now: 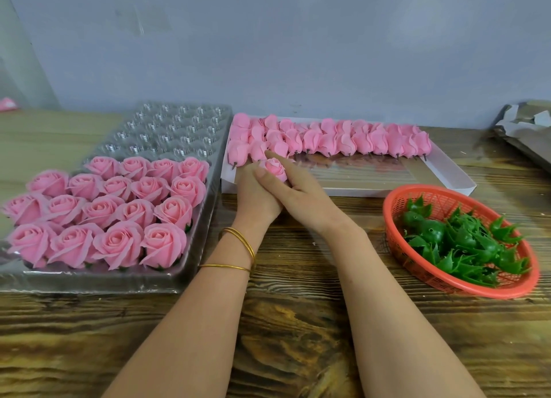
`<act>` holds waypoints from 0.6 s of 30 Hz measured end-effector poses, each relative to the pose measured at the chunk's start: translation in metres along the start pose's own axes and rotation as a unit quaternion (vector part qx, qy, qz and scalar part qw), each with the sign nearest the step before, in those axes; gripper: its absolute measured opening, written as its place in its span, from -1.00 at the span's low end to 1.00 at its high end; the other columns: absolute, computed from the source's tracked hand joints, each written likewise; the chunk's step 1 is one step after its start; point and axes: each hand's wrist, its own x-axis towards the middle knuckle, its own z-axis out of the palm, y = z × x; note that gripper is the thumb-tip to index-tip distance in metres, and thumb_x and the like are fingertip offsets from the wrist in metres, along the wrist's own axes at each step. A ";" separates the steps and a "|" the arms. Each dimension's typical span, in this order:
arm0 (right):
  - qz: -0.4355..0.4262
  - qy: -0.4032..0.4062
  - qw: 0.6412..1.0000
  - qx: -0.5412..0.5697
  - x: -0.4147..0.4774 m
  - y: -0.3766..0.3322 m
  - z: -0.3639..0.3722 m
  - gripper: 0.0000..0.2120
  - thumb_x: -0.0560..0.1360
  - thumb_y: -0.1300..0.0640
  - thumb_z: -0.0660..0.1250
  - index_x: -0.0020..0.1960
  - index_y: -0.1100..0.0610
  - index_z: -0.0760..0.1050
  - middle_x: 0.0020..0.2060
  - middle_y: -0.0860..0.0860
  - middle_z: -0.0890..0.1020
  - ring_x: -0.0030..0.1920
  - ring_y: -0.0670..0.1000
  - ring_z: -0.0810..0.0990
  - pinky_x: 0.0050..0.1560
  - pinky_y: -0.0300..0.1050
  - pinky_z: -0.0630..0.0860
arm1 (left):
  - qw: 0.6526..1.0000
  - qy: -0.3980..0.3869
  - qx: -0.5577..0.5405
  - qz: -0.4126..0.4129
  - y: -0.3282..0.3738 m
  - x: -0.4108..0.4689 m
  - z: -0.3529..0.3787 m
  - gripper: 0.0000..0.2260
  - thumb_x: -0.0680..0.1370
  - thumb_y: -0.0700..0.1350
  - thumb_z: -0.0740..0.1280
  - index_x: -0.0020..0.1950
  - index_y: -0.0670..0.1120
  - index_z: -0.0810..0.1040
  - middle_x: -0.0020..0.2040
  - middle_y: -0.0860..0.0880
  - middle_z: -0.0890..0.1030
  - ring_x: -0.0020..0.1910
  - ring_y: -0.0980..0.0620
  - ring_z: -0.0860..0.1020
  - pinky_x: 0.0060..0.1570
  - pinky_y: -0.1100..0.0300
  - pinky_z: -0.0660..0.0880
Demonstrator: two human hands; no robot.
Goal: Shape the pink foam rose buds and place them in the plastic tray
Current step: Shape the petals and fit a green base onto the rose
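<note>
Both my hands meet at the front left corner of the white box [447, 174]. Between them is one pink foam rose bud [275, 167], its spiral centre facing up. My right hand [298, 185] lies over my left hand [253, 197], which wears thin gold bangles at the wrist. Fingers of both hands curl round the bud; the left fingers are partly hidden. Rows of unshaped pink buds [343, 141] with short stems fill the box's far side. The clear plastic tray [179, 123] at the left holds several opened pink roses [119, 206] in its near rows; its far cells are bare.
A red mesh basket [396, 206] with several green plastic calyxes [465, 242] stands at the right on the wooden table [298, 323]. Crumpled grey paper [524, 129] lies at the far right. A wall runs close behind the tray and box.
</note>
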 end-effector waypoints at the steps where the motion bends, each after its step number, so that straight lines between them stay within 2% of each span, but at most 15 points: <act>1: 0.004 0.006 1.000 0.014 -0.001 -0.001 0.000 -0.52 0.59 -0.05 0.30 0.44 0.12 0.41 0.37 -0.01 0.50 0.39 -0.10 0.42 0.46 0.02 0.30 | 1.000 0.001 0.005 0.000 0.001 0.000 0.000 -0.62 0.53 -0.35 0.25 -0.41 0.01 0.40 -0.41 0.07 0.43 -0.30 0.08 0.42 -0.31 0.33 0.40; 3: 0.011 0.021 0.996 0.082 -0.001 -0.003 -0.001 -0.69 0.60 -0.01 0.28 0.22 0.16 0.57 0.18 0.01 0.62 0.25 -0.06 0.54 0.39 0.08 0.39 | 0.999 0.005 0.033 0.001 0.002 -0.001 0.000 -0.65 0.52 -0.29 0.28 -0.41 0.03 0.41 -0.42 0.09 0.47 -0.35 0.14 0.43 -0.34 0.35 0.39; 4: 0.018 0.035 0.991 0.128 -0.001 -0.003 -0.001 -0.73 0.62 0.03 0.24 0.16 0.17 0.60 0.14 0.05 0.65 0.21 -0.04 0.57 0.36 0.03 0.42 | 0.999 0.011 0.037 -0.001 0.002 0.000 0.000 -0.67 0.50 -0.26 0.32 -0.42 0.04 0.42 -0.43 0.10 0.49 -0.37 0.15 0.45 -0.36 0.33 0.40; 6: 0.027 0.077 0.980 0.183 0.002 -0.005 -0.004 -0.70 0.65 0.09 0.17 0.23 0.20 0.57 0.17 0.07 0.64 0.12 -0.18 0.60 0.27 -0.23 0.46 | 0.999 0.020 0.036 -0.003 0.003 -0.001 0.000 -0.69 0.43 -0.23 0.41 -0.44 0.05 0.44 -0.45 0.16 0.49 -0.41 0.21 0.45 -0.43 0.44 0.35; 8: 0.016 0.108 0.979 0.171 0.003 -0.007 -0.006 -0.67 0.67 0.11 0.12 0.31 0.22 0.52 0.16 0.03 0.61 0.03 -0.30 0.57 0.16 -0.40 0.44 | 0.999 0.018 0.049 0.006 0.005 -0.003 -0.001 -0.71 0.41 -0.22 0.45 -0.42 0.05 0.45 -0.44 0.19 0.47 -0.39 0.29 0.43 -0.46 0.52 0.31; 10: -0.007 0.113 0.985 0.130 0.003 -0.009 -0.003 -0.67 0.67 0.12 0.12 0.32 0.22 0.50 0.14 -0.01 0.59 0.12 -0.20 0.56 0.22 -0.36 0.42 | 0.997 0.023 0.067 0.032 0.006 -0.003 -0.002 -0.74 0.47 -0.21 0.39 -0.36 0.02 0.45 -0.41 0.19 0.45 -0.37 0.31 0.39 -0.41 0.56 0.28; 12: -0.027 0.112 0.990 0.083 0.002 -0.011 0.002 -0.67 0.67 0.11 0.14 0.33 0.22 0.50 0.17 -0.02 0.59 0.22 -0.12 0.52 0.30 -0.27 0.40 | 0.989 0.017 0.137 0.055 0.008 -0.003 -0.002 -0.76 0.53 -0.23 0.31 -0.33 -0.05 0.50 -0.41 0.08 0.48 -0.40 0.22 0.35 -0.37 0.48 0.26; 14: -0.044 0.111 0.992 0.037 0.001 -0.010 0.008 -0.67 0.66 0.10 0.17 0.33 0.23 0.51 0.18 -0.02 0.59 0.23 -0.09 0.52 0.32 -0.19 0.39 | 0.984 0.013 0.171 0.054 0.009 -0.003 -0.002 -0.78 0.58 -0.24 0.25 -0.26 -0.13 0.55 -0.37 0.01 0.51 -0.37 0.17 0.37 -0.36 0.41 0.26; 16: -0.049 0.104 0.993 0.001 0.002 -0.009 0.012 -0.66 0.66 0.09 0.18 0.34 0.22 0.50 0.25 0.05 0.59 0.28 -0.04 0.51 0.35 -0.12 0.39 | 0.989 0.023 0.142 0.041 0.010 -0.004 -0.003 -0.70 0.60 -0.26 0.23 -0.32 -0.04 0.44 -0.40 0.10 0.41 -0.39 0.28 0.32 -0.39 0.51 0.31; 18: -0.048 0.097 0.994 -0.023 0.001 -0.008 0.013 -0.63 0.66 0.07 0.17 0.37 0.22 0.47 0.29 0.08 0.57 0.32 -0.03 0.49 0.35 -0.15 0.37 | 0.992 0.042 0.116 0.033 0.009 -0.005 -0.004 -0.60 0.59 -0.27 0.24 -0.40 0.05 0.33 -0.42 0.15 0.37 -0.39 0.30 0.31 -0.41 0.55 0.30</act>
